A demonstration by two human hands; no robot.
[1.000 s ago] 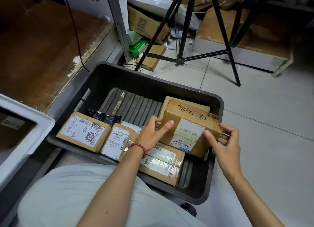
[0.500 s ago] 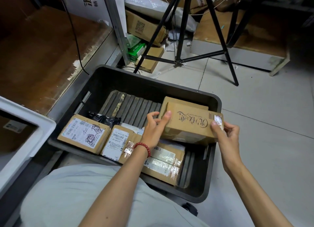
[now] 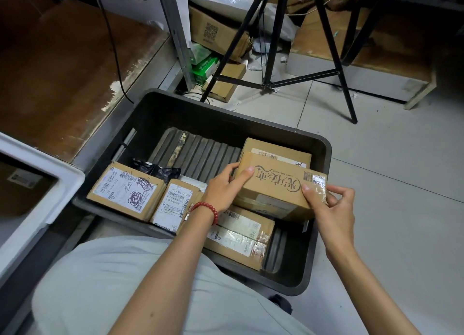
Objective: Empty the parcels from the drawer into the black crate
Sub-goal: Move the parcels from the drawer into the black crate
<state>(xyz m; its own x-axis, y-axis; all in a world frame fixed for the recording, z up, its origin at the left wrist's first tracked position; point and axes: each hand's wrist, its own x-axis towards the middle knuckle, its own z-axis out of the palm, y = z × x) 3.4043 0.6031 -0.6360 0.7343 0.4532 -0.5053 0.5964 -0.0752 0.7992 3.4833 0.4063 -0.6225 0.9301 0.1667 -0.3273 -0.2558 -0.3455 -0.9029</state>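
**Grip on both ends of one parcel, low over the crate**

Gripping is two-handed. The left hand [image 3: 223, 191] clasps the left end of the printed parcel [image 3: 273, 191] with its thumb on the top face. The right hand [image 3: 331, 209] pinches the taped right corner, thumb on top and fingers curled behind the end. The parcel is inside the black crate [image 3: 175, 113], at its right end and slightly tilted. It lies over two others: a flat parcel [image 3: 276, 149] beyond the grip and a taped parcel [image 3: 241, 231] below it, toward the person. Whether it touches them I cannot tell.

The step looks like setting this parcel down. To do it well, level the parcel and lower it until its base lies flat on the parcels beneath. Release the right hand first, because that corner is close to the crate's right wall and the fingers could be caught there. The glossy tape under the right thumb may be slippery, so even pressure is wise until the weight is borne.

Left of the grip, the ribbed crate floor [image 3: 200, 154] is bare and looks like the best room for later parcels. Further left lie a scribbled-label parcel [image 3: 125, 191], a small labelled parcel [image 3: 175, 201] and a black bag [image 3: 155, 170]. Past those, the white drawer [image 3: 50, 179] has its rim near the crate's left corner. Beyond the crate a tripod [image 3: 276, 46] stands on the floor, so any lift is best kept low.
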